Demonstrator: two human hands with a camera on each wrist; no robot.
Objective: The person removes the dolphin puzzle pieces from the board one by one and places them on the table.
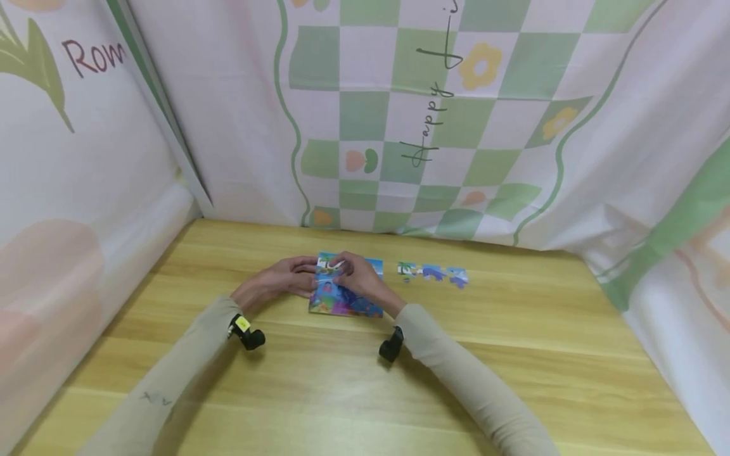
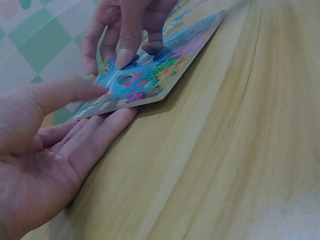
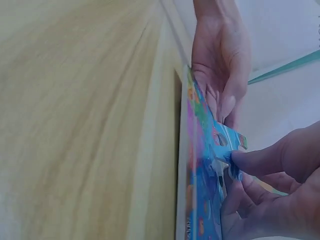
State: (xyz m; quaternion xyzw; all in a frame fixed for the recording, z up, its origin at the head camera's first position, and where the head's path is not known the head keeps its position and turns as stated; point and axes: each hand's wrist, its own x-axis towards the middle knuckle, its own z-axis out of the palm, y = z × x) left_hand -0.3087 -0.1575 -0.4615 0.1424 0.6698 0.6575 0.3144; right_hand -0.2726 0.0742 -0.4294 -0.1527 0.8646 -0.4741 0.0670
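Note:
A colourful jigsaw puzzle board [image 1: 327, 306] with a sea scene lies on the wooden table. My left hand [image 1: 279, 277] holds its left edge; in the left wrist view the thumb reaches over the top and the fingers lie along and under the rim. Over the upper middle of the board is my right hand [image 1: 362, 278]. Its thumb and fingers pinch a blue puzzle piece [image 3: 235, 162], seen in the right wrist view at the board's surface. Whether that piece sits fully in its slot, I cannot tell.
Right of the board, loose puzzle pieces [image 1: 433, 273] lie in a row on the wooden table [image 1: 342, 380]. A checked green and white curtain [image 1: 365, 114] hangs behind the table's far edge, with white printed cloth [image 1: 85, 164] along the left side.

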